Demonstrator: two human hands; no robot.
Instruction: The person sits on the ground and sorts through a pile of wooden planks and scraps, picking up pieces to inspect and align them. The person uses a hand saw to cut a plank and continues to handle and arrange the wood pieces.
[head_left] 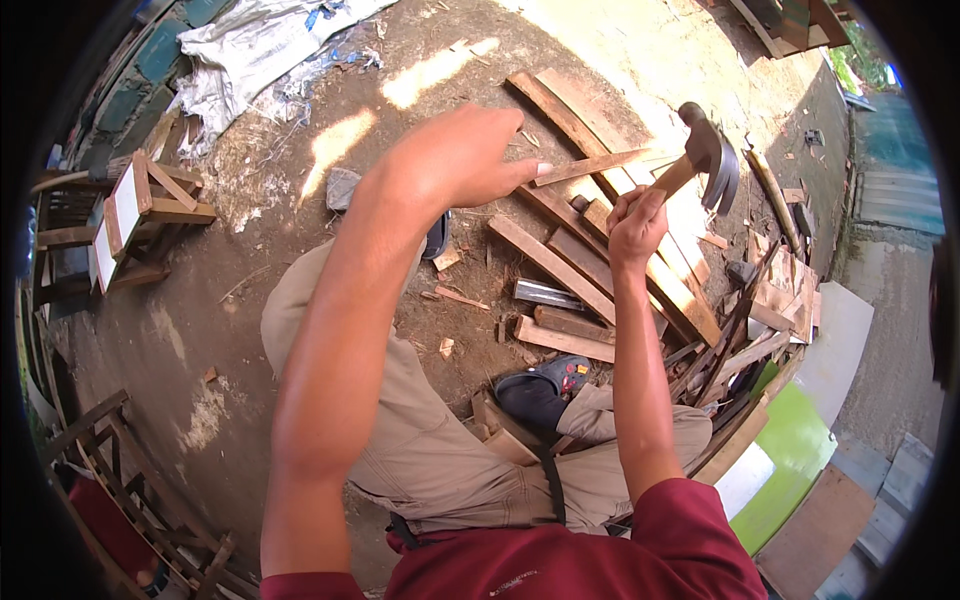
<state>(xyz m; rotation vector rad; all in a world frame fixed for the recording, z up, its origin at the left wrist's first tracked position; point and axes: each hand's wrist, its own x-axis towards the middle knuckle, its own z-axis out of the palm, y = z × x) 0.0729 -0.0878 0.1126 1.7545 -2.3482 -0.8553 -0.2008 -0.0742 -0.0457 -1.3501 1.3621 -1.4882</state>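
An outdoor carpentry yard. Sawn planks and a claw hammer show woodwork; sunlit dirt ground shows open air.

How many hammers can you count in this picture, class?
1: the claw hammer, gripped in the right hand, upper right of centre. Others might be hidden among the boards.

Nothing legible beyond blurred shirt print

right hand grips a hammer; left hand by a wooden strip.
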